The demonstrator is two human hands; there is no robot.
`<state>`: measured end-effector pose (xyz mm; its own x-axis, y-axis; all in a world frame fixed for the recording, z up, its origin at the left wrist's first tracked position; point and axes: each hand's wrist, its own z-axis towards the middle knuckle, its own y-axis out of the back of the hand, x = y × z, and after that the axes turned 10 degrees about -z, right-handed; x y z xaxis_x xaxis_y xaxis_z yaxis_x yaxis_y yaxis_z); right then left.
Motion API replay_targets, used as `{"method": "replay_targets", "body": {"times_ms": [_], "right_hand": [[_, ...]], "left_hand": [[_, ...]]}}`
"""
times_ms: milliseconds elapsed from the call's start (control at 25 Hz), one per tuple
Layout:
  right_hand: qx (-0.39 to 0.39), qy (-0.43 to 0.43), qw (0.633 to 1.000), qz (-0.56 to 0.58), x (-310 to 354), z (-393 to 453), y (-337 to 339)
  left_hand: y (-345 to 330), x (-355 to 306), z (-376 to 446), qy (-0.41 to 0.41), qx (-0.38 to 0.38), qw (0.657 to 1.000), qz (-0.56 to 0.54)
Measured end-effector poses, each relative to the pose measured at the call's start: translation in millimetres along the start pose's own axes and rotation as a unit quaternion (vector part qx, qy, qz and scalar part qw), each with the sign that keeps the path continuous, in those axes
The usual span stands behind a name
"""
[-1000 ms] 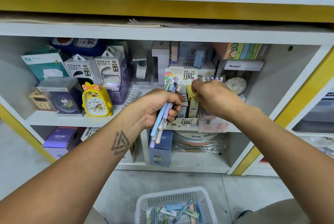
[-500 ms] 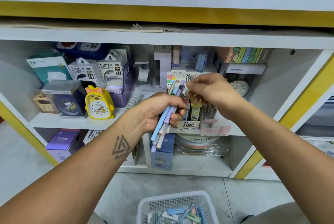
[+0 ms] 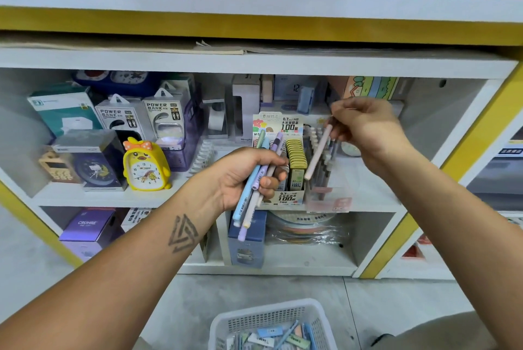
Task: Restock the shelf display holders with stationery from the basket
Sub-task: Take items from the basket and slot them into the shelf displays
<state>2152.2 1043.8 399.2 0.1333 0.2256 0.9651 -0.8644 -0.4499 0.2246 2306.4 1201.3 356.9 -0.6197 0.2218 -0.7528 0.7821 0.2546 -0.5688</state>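
The left hand point(image 3: 246, 177) grips a bundle of pastel pens point(image 3: 256, 180), fingers curled round them, in front of the lead-refill display box point(image 3: 288, 174) on the shelf point(image 3: 368, 197). The right hand point(image 3: 368, 129) pinches one pink pen point(image 3: 318, 154) by its top end, above the clear pen holder point(image 3: 328, 197); its fingertips are hidden behind the knuckles. The white basket point(image 3: 271, 321) below is cut off by the frame edge, its stationery blurred.
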Motion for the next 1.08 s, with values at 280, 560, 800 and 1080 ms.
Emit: {"method": "replay_targets", "body": {"times_ms": [280,560,800,1080], "right_hand": [[-0.014,0.136,0.983,-0.119,-10.5,-5.7,31.1],[0.049,0.261,0.871,-0.414,-30.1,-10.1,10.3],[0.06,0.26,0.87,-0.414,-33.7,-9.4,6.5],[0.055,0.253,0.844,-0.47,-36.9,-9.3,4.8]], "left_hand": [[-18.5,6.3,23.0,-0.036,-0.052,0.998,-0.023],[-17.2,14.6,35.6,-0.022,-0.068,0.997,-0.017],[-12.6,13.5,35.9,-0.014,-0.067,0.998,-0.012],[-13.9,16.1,31.1,-0.015,-0.055,0.998,0.008]]}}
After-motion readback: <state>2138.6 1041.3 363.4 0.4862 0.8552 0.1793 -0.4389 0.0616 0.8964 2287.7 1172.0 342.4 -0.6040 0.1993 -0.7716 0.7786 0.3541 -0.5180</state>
